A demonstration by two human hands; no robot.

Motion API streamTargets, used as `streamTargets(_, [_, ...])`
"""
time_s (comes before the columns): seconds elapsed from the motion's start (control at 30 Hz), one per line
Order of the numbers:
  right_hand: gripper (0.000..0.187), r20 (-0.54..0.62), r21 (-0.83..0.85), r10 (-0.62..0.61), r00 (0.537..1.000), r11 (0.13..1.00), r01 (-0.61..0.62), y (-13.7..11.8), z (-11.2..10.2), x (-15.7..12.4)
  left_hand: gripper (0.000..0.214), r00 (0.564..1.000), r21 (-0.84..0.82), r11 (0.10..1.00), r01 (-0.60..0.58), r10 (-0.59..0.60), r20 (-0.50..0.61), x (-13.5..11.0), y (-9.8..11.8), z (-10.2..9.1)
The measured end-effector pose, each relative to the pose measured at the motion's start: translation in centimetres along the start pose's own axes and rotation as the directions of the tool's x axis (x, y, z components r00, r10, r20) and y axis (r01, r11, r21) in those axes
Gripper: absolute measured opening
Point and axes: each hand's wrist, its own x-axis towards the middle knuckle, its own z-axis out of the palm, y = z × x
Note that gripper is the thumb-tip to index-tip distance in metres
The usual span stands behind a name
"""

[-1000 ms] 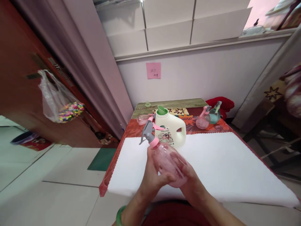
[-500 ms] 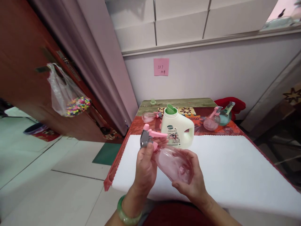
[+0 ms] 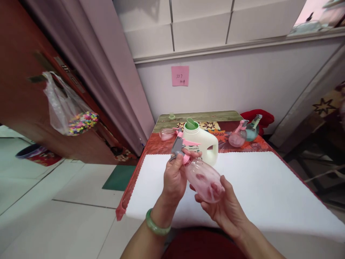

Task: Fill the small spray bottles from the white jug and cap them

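Note:
A clear pink spray bottle with a grey and pink trigger head lies tilted between my two hands, its head pointing up and left. My left hand is closed around the neck, just under the trigger. At the base, my right hand grips the bottle with its thumb on the near right side and its fingers underneath. Directly behind the spray head stands a cream jug with a handle, a green rim and a green spout; the bottle and left hand partly cover its label.
A second pink spray bottle lies on its side at the back left, near a small green cap. At the back right stand a pink spray bottle and a teal one. A white cloth covers the table's front.
The bottle has turned in my hands and its spray head has shifted up and right. My right hand has moved from the bottle's side to lower round its base. The view has shifted slightly.

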Motion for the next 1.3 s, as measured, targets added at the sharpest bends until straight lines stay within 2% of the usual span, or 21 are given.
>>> streamTargets(0.07, [0.073,-0.036,-0.087,-0.174,0.984,0.982,0.170,0.6,0.4,0.1,0.032,0.998,-0.035,0.999,-0.012,0.010,-0.064,-0.2,0.0,0.6])
streamTargets(0.17, [0.082,-0.020,-0.205,-0.432,0.902,0.884,0.419,1.4,0.8,0.2,0.033,0.994,-0.062,0.998,-0.006,-0.001,-0.114,-0.6,0.0,1.5])
streamTargets(0.23, [0.084,-0.029,-0.222,-0.514,0.857,0.840,0.496,1.6,0.8,0.1,0.033,0.993,-0.068,0.998,-0.001,-0.007,-0.120,-0.8,0.0,2.0])
streamTargets(0.27, [0.083,-0.034,-0.210,-0.508,0.861,0.846,0.491,1.6,0.9,0.0,0.032,0.993,-0.061,0.998,-0.008,0.001,-0.116,-0.9,0.0,2.0])
streamTargets(0.33, [0.078,-0.043,-0.154,-0.418,0.907,0.900,0.407,1.2,0.9,-0.4,0.032,0.997,-0.013,0.999,-0.036,0.035,-0.074,-1.1,0.0,1.9])
streamTargets(0.43, [0.073,-0.060,-0.064,-0.180,0.982,0.982,0.176,0.0,0.8,-1.2,0.038,0.994,0.097,0.993,-0.065,0.056,0.090,-1.1,0.1,1.0])
streamTargets(0.5, [0.076,-0.053,-0.024,-0.035,0.998,0.999,0.034,-0.7,0.8,-1.6,0.045,0.979,0.141,0.988,-0.055,0.025,0.204,-1.1,0.4,0.3])
streamTargets(0.57, [0.080,-0.026,-0.011,0.060,0.998,0.998,-0.060,-1.1,0.9,-1.8,0.043,0.969,0.151,0.987,-0.055,0.016,0.248,-1.1,0.7,-0.1])
streamTargets(0.67, [0.079,-0.009,-0.020,0.034,0.999,0.999,-0.035,-0.7,1.3,-1.9,0.035,0.980,0.132,0.987,-0.087,0.061,0.188,-1.3,0.9,0.1])
streamTargets(0.77, [0.071,0.022,-0.125,-0.235,0.972,0.964,0.236,0.4,1.1,-1.7,0.036,0.991,0.109,0.990,-0.092,0.080,0.107,-1.5,0.6,0.8])
streamTargets(0.83, [0.069,0.067,-0.303,-0.480,0.875,0.826,0.476,1.0,0.3,-1.3,0.036,0.995,0.074,0.994,-0.086,0.082,0.055,-1.7,0.3,1.3])
streamTargets(0.87, [0.073,0.100,-0.423,-0.610,0.786,0.689,0.589,1.2,-0.3,-1.0,0.035,0.997,0.053,0.996,-0.078,0.077,0.019,-1.7,0.1,1.5])
streamTargets(0.9, [0.077,0.155,-0.547,-0.735,0.660,0.493,0.677,1.3,-1.1,-0.7,0.034,0.998,0.035,0.997,-0.064,0.065,-0.026,-1.7,0.0,1.7])
streamTargets(0.93, [0.082,0.249,-0.645,-0.838,0.486,0.231,0.729,1.3,-2.0,-0.4,0.034,0.996,0.019,0.999,-0.047,0.048,-0.076,-1.7,0.0,1.8])
streamTargets(0.97, [0.085,0.385,-0.691,-0.875,0.294,-0.062,0.720,1.2,-2.9,0.0,0.034,0.992,0.006,1.000,-0.028,0.028,-0.124,-1.7,-0.1,1.9])
streamTargets(1.0, [0.083,0.538,-0.669,-0.835,0.118,-0.337,0.663,1.0,-3.6,0.3,0.034,0.987,-0.005,1.000,-0.010,0.009,-0.162,-1.6,0.0,2.0])
streamTargets(1.03, [0.081,0.659,-0.611,-0.752,-0.002,-0.536,0.583,0.7,-4.3,0.6,0.033,0.983,-0.014,1.000,0.006,-0.008,-0.185,-1.6,0.1,2.1])
streamTargets(1.07, [0.078,0.736,-0.554,-0.673,-0.074,-0.662,0.504,0.5,-4.8,0.8,0.033,0.981,-0.020,1.000,0.019,-0.023,-0.193,-1.6,0.2,2.2])
streamTargets(1.1, [0.076,0.777,-0.519,-0.620,-0.111,-0.730,0.444,0.3,-5.0,1.0,0.032,0.981,-0.024,0.999,0.032,-0.036,-0.189,-1.6,0.3,2.3])
streamTargets(1.13, [0.076,0.789,-0.513,-0.602,-0.125,-0.756,0.405,0.1,-5.1,1.1,0.032,0.982,-0.025,0.999,0.045,-0.048,-0.180,-1.7,0.4,2.4])
streamTargets(1.3, [0.071,0.795,-0.521,-0.593,-0.126,-0.775,0.357,-0.6,-4.7,1.0,0.033,0.978,-0.043,0.995,0.088,-0.095,-0.186,-1.9,0.1,2.8])
